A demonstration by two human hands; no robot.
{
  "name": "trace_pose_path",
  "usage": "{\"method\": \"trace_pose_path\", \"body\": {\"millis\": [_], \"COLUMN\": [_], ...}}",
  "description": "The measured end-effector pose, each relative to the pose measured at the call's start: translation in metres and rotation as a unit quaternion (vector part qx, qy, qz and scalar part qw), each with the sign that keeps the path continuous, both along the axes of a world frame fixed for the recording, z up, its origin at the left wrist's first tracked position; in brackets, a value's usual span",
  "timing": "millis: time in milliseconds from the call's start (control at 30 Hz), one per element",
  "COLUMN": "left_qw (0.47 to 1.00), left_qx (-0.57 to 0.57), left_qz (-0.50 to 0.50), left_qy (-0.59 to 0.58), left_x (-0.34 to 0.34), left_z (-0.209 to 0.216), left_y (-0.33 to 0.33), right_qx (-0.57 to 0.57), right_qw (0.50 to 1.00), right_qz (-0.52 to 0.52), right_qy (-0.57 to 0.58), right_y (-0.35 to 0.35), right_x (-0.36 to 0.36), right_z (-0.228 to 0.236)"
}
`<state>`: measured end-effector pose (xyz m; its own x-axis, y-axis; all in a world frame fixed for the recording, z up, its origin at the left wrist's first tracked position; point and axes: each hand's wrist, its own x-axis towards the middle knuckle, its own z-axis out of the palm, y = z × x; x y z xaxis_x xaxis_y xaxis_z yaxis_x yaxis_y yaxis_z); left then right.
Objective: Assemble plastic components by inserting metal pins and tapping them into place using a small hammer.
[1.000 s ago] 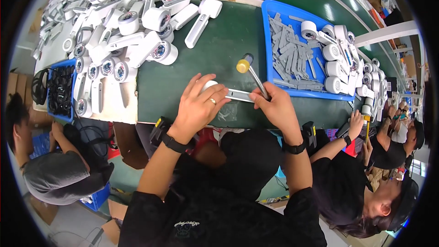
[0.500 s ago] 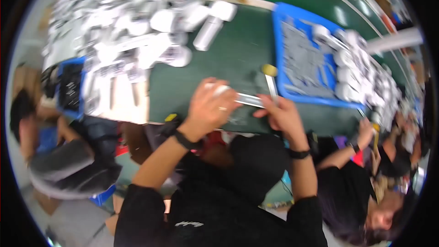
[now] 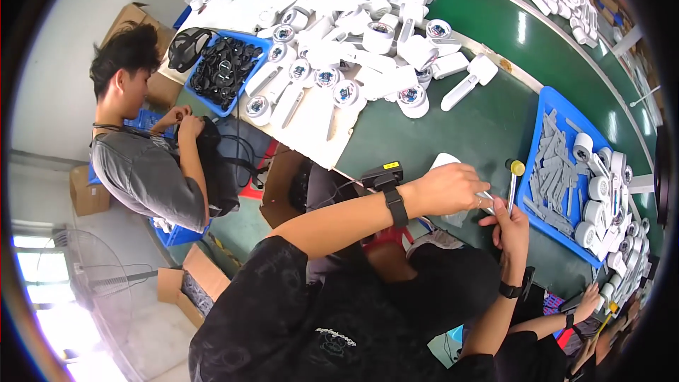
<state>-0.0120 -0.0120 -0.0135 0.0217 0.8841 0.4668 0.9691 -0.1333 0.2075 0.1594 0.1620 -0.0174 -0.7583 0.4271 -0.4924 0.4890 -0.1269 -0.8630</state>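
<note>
My left hand (image 3: 456,187) is closed around a white plastic handheld housing (image 3: 444,160); its rounded end shows beyond my fingers and its narrow handle points toward my other hand. The thumb and fingers of my right hand (image 3: 511,230) are closed at the handle of a small mallet (image 3: 517,168), whose yellow head points away from me. My right thumb is close to the housing's handle end. A clear plastic piece (image 3: 454,218) lies below my left hand, partly hidden. One more white housing (image 3: 470,81) rests farther off on the green table.
A blue tray (image 3: 529,194) with grey strips and white housings stands right. White housings (image 3: 378,35) pile up at the far left. A black scanner-like device (image 3: 382,172) lies by my left wrist. Co-workers sit at left (image 3: 152,163) and right, near a blue tray of black parts (image 3: 226,71).
The view has swung left, so the table, tray and my hands appear farther right, and the left co-worker shows fully. My hands are closer together, still holding the housing and mallet.
</note>
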Motion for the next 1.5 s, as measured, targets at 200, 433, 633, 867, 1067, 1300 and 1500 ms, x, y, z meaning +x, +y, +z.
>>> {"method": "trace_pose_path", "body": {"millis": [200, 433, 633, 867, 1067, 1300, 1500], "left_qw": [0.999, 0.998, 0.998, 0.998, 0.999, 0.999, 0.998], "left_qx": [-0.024, -0.005, 0.002, 0.006, 0.007, 0.002, -0.026], "left_qz": [-0.021, -0.031, -0.043, -0.038, -0.040, -0.035, -0.030], "left_qy": [-0.010, -0.046, -0.035, -0.041, -0.035, -0.041, -0.057], "left_x": [0.003, -0.009, -0.003, -0.002, 0.001, 0.000, 0.003], "left_z": [0.003, 0.007, 0.018, 0.015, 0.018, 0.020, 0.023], "left_y": [0.007, -0.003, 0.007, 0.010, 0.012, 0.010, 0.007], "right_qx": [0.019, 0.034, 0.260, 0.506, 0.593, 0.574, 0.587], "right_qw": [0.999, 0.992, 0.954, 0.858, 0.801, 0.815, 0.805], "right_qz": [-0.021, -0.092, -0.119, -0.083, -0.076, -0.070, -0.093], "right_qy": [-0.013, 0.076, 0.084, 0.019, -0.034, -0.034, 0.003], "right_y": [0.001, -0.024, -0.050, -0.072, -0.078, -0.079, -0.077], "right_x": [0.004, 0.034, 0.084, 0.087, 0.084, 0.073, 0.081], "right_z": [0.008, 0.027, 0.038, 0.048, 0.039, 0.038, 0.044]}}
